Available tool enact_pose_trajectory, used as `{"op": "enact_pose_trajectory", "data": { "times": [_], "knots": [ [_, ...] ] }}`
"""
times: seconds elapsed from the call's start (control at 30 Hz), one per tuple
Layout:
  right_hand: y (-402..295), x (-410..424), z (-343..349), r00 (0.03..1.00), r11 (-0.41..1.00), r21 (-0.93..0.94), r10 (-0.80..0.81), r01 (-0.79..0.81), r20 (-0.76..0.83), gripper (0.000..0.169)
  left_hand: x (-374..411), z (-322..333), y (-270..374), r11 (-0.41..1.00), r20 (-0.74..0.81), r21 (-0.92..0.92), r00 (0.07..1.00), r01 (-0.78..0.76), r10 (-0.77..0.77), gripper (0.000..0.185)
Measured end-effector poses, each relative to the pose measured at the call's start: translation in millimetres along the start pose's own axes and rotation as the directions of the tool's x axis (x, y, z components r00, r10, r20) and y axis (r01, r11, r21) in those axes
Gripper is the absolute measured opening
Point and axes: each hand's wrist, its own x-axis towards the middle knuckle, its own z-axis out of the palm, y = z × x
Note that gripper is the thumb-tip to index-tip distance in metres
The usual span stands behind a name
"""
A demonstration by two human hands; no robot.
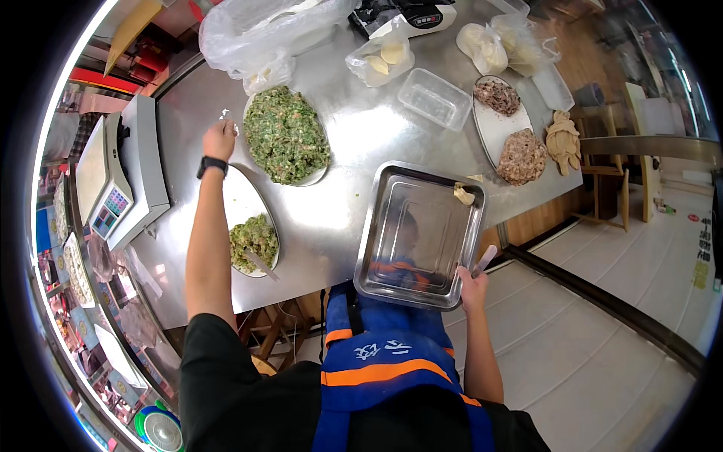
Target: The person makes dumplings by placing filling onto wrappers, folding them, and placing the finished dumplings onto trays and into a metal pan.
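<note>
My left hand [220, 139], with a black watch at the wrist, is curled low over the steel table at the left. Small white bits [226, 114] show at its fingertips; whether it pinches them I cannot tell. To its right lies an oval plate heaped with green chopped filling [287, 135]. Nearer me, another plate holds a smaller green filling [254, 244] with a spatula [261, 264] in it. My right hand [473, 288] grips the near right corner of a rectangular steel tray [421, 234], along with a pale flat stick [486, 259]. A small dough piece [464, 194] lies in the tray.
Past the tray are a clear plastic container [435, 99], a plate with two meat fillings [522, 155], a crumpled beige glove or cloth [562, 141] and bagged dough wrappers [379, 59]. A digital scale [110, 209] stands left; wooden chairs [607, 192] are at right.
</note>
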Motion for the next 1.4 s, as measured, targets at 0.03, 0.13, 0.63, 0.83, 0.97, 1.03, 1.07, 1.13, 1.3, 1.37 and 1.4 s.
{"op": "enact_pose_trajectory", "data": {
  "times": [0.03,0.13,0.63,0.83,0.97,1.03,1.07,1.13,1.3,1.37,1.4],
  "knots": [
    [2,1,0,1.0,1.0,0.008,-0.012,0.012,-0.029,0.012,-20,-9,52,0.993,-0.176,-0.08,0.982,-0.09,0.075,0.022],
    [-8,8,-4,0.999,0.999,0.028,-0.032,0.032,0.003,0.014,-130,3,130,0.85,0.084,-0.461,0.941,-0.256,0.329,0.018],
    [-37,22,23,0.983,0.995,0.016,-0.099,0.098,0.152,0.021,-224,47,205,0.915,0.096,-0.403,0.992,-0.034,0.079,0.01],
    [-20,37,90,0.971,0.984,-0.113,-0.11,0.137,0.214,0.028,-280,-80,78,0.929,-0.144,-0.185,0.926,0.321,-0.348,0.011],
    [-36,42,110,0.922,0.91,-0.186,-0.336,0.371,0.192,0.033,-297,-98,59,0.971,-0.134,0.061,0.966,0.231,-0.222,0.022],
    [-47,48,100,0.933,0.891,-0.279,-0.332,0.359,0.141,0.031,-285,-95,104,0.954,-0.144,-0.125,0.946,0.272,-0.289,0.025],
    [-55,48,91,0.944,0.899,-0.287,-0.313,0.331,0.108,0.031,-291,-79,115,0.897,-0.079,-0.315,0.934,0.309,-0.349,0.026],
    [-73,53,63,0.949,0.874,-0.374,-0.311,0.31,0.059,0.031,-307,-38,146,0.855,0.067,-0.373,0.929,0.362,-0.364,0.028],
    [-103,105,-3,0.791,0.559,-0.581,-0.542,0.592,0.286,0.031,-336,48,189,0.887,0.201,-0.293,0.93,0.356,-0.307,0.026],
    [-119,124,-6,0.789,0.622,-0.49,-0.529,0.61,0.311,0.032,-336,49,216,0.791,0.307,-0.377,0.87,0.483,-0.385,0.021],
    [-128,127,-2,0.806,0.642,-0.489,-0.501,0.59,0.314,0.031,-343,61,218,0.626,0.368,-0.492,0.796,0.605,-0.481,0.017]
  ]
}}
